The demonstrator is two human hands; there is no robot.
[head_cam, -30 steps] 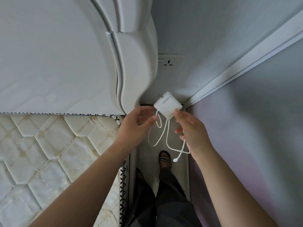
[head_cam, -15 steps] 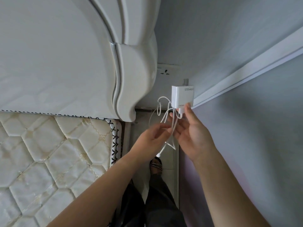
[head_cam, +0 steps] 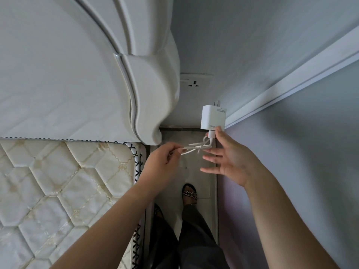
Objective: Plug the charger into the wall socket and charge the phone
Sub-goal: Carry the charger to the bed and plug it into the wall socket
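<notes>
A white charger block [head_cam: 213, 119] is held upright with its metal prongs pointing up toward the wall. My right hand [head_cam: 231, 159] pinches its lower end between thumb and forefinger, the other fingers spread. A looped white cable [head_cam: 196, 146] hangs from the block's bottom and runs left into my left hand [head_cam: 164, 164], which is closed on it. The white wall socket [head_cam: 194, 82] sits above and slightly left of the charger, partly hidden by the headboard. No phone is visible.
A white curved headboard [head_cam: 147, 90] stands close to the socket's left. A quilted mattress [head_cam: 58, 187] fills the lower left. A white trim strip [head_cam: 291, 82] runs along the wall corner on the right. My legs and sandalled feet [head_cam: 189, 193] stand in the narrow floor gap.
The charger turned from tilted to upright, prongs toward the wall. My left hand left the block, took the cable and pulled its loops out to the left. The right hand's fingers spread.
</notes>
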